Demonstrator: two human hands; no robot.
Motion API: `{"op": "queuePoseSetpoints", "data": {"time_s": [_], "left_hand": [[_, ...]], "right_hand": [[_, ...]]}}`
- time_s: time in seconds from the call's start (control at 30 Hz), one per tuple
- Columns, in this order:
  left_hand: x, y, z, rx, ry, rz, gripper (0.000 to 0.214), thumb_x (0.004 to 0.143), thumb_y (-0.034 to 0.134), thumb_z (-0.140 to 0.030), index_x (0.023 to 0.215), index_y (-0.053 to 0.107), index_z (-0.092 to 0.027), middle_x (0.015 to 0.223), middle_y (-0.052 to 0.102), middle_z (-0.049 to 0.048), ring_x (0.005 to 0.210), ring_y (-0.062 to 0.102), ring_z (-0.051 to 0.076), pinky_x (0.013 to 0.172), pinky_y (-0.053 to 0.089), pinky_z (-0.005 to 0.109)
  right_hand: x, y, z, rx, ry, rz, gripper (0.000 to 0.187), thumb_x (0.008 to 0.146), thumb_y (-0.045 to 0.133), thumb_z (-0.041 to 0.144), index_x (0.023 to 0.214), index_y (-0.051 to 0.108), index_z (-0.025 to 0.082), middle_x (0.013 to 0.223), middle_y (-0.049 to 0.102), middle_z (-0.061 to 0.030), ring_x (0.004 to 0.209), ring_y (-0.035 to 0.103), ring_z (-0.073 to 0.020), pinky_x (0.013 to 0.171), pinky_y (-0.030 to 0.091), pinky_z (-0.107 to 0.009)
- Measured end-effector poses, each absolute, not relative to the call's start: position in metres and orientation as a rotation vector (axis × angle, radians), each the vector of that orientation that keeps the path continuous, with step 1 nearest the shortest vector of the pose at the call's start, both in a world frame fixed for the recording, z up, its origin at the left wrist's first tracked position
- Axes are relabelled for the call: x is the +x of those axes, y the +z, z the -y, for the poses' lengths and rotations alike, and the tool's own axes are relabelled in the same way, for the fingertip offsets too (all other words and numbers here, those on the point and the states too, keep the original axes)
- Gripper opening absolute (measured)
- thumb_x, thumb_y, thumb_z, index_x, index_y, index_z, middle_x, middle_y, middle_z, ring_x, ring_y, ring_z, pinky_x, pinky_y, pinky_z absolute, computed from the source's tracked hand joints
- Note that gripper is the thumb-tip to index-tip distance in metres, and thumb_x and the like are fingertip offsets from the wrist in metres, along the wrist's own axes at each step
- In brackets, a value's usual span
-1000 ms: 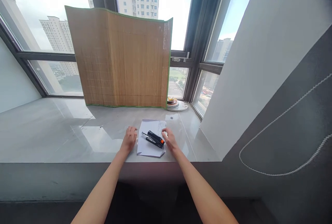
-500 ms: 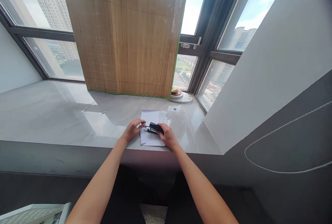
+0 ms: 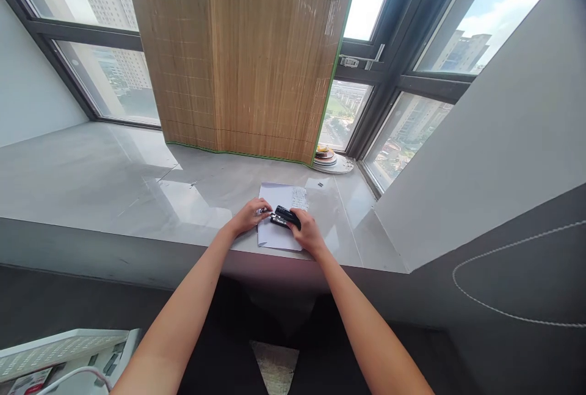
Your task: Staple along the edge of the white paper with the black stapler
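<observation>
A black stapler is held above the paper, its upper and lower parts spread apart and a metal strip showing inside. My right hand is closed around its rear end. My left hand is closed in a pinch at the stapler's front, on a small silvery piece too small to name. Beneath both hands lie white paper sheets, partly covered by them. A sheet with dark writing shows at the right side of the stack. Beyond it, small dark pieces like staple strips lie on the sill.
The pale, glossy windowsill carries the paper. A bamboo mat with green edging stands against the window. Stacked plates sit at its right foot. A beaded cord hangs at right; a white slotted object is at lower left.
My left fingers have shifted their pinch at the stapler's front, and the metal part that jutted towards them shows less. The stapler stays in my right hand. The whole view has tilted and shifted.
</observation>
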State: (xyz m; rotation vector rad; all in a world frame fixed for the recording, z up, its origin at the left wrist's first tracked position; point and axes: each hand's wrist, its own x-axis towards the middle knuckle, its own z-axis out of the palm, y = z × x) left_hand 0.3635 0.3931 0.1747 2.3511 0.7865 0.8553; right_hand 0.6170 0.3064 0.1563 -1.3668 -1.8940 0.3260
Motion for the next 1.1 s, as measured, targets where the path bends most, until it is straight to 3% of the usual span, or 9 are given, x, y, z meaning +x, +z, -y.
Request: {"op": "queuePoseSetpoints", "data": {"time_s": [0.6,0.77,1.1], "left_hand": [[0.363,0.170,-0.392,2.420,0.903,-0.763,0.020,0.099,0.065,-0.031,0.113,0.076,-0.023,0.106,0.074,0.0076,0.102,0.064,0.022,0.095,0.050,0.037],[0.361,0.168,-0.392,2.402,0.946,-0.742,0.018,0.099,0.064,-0.032,0.097,0.078,-0.022,0.102,0.076,0.0084,0.098,0.068,0.021,0.093,0.053,0.037],[0.354,0.169,-0.389,2.145,1.020,-0.822,0.021,0.094,0.066,-0.036,0.093,0.082,-0.022,0.098,0.079,0.0083,0.093,0.074,0.024,0.087,0.058,0.038]], "right_hand": [[0.618,0.156,-0.307,-1.340,0.365,1.862,0.035,0.093,0.063,0.023,0.128,0.064,0.021,0.125,0.070,-0.0111,0.118,0.064,-0.0269,0.106,0.050,-0.041],[0.619,0.152,-0.309,-1.291,0.383,1.828,0.035,0.090,0.065,0.023,0.125,0.066,0.021,0.123,0.071,-0.0102,0.115,0.065,-0.0257,0.105,0.051,-0.040],[0.634,0.156,-0.310,-1.229,0.528,1.535,0.031,0.081,0.074,0.027,0.111,0.078,0.022,0.111,0.076,-0.0083,0.106,0.069,-0.0290,0.099,0.053,-0.045]]}}
